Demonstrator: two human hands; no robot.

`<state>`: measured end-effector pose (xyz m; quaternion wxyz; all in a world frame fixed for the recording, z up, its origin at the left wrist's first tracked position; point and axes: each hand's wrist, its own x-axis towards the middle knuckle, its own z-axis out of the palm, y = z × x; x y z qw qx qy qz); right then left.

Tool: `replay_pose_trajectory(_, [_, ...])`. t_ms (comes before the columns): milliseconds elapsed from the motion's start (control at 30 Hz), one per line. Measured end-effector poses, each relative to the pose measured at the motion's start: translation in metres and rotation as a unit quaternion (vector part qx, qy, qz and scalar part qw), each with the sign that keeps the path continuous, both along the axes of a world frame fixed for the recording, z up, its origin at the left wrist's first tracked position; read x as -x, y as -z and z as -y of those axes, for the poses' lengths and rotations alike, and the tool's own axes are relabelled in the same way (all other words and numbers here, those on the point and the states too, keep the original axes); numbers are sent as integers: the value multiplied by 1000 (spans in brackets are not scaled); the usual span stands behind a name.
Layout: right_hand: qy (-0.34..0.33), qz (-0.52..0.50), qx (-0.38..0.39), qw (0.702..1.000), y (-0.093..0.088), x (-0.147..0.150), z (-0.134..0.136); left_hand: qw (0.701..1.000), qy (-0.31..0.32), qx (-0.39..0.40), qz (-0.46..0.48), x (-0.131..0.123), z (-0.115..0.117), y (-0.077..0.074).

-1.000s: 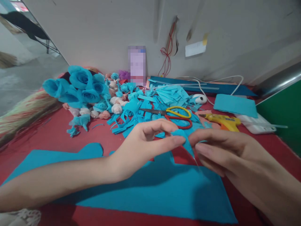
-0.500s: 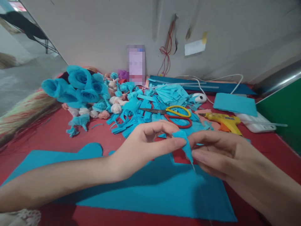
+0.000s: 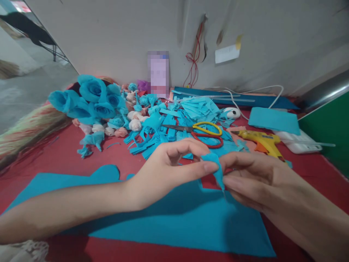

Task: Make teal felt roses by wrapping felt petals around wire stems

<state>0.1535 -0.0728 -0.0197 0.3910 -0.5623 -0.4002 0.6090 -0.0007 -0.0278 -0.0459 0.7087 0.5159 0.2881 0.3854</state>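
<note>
The left hand (image 3: pixel 166 167) and the right hand (image 3: pixel 261 178) meet above the near middle of the red table cover (image 3: pixel 68 153). Between them they pinch a small blue piece (image 3: pixel 215 162). It is held in the air, just above the cut-out edge of the large blue sheet (image 3: pixel 177 222) lying flat below.

Grip state: the left thumb and forefinger are pressed together on the upper, wider part of the blue piece. The right fingertips close on its other side. The narrow tail hangs free below the fingers and tapers to a point.

Handling, as judged from its look:
- The blue piece appears thin, soft and very light. It droops and folds where unsupported.
- It likely creases or unrolls if the pinch loosens.
- It does not look slippery, and a light fingertip pinch seems enough.
- The best hold is on the wider upper part, not the limp tail.

Nearby items: cut strips (image 3: pixel 169 127), scissors (image 3: pixel 203 133) and a glue gun (image 3: pixel 260 140) lie beyond the hands. Finished blue roses (image 3: pixel 92 96) sit farther left.
</note>
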Motion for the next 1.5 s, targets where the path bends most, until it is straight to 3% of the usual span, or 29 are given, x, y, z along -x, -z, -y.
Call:
replay_pose_trajectory(267, [5,57,45,997,-3,2,-1,999,-3,-39,-17,3,2,-4])
replay_pose_trajectory(500, [27,43,35,998,-1,3,0,993,-35,-100,-53,4,1,-3])
replay_pose_trajectory(900, [49,48,23,997,1,6,1,991,-45,-111,-56,3,2,-1])
replay_pose_trajectory(1400, [35,38,18,999,6,2,2,987,-59,-132,-71,4,1,-2])
replay_pose_trajectory(1500, [-16,22,6,1000,8,-1,0,986,-59,-142,-64,5,1,-3])
